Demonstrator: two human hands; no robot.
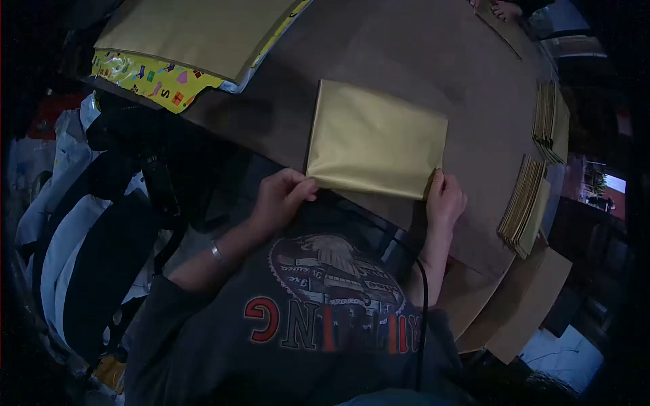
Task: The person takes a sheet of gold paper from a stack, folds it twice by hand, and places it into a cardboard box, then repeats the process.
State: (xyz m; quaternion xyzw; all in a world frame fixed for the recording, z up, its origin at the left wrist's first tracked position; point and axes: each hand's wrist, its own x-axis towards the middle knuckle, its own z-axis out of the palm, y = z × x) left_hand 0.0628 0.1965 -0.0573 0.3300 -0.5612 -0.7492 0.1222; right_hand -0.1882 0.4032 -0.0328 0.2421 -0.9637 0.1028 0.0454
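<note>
A folded sheet of gold paper point(379, 139) lies in front of me, its near edge overhanging the table edge. My left hand point(281, 196) pinches its near left corner between thumb and fingers. At the near right corner, my right hand point(445, 196) grips the sheet with the thumb on top. The surface of the sheet is shiny and slightly creased along the near side.
The brown table point(406, 47) curves round to the right. A large stack of gold sheets point(183, 34) lies on yellow printed wrapping point(159, 81) at upper left. Folded gold bundles point(525, 206) stand along the right edge, above an open cardboard box point(525, 304). Another person's hand point(506, 10) shows at top right.
</note>
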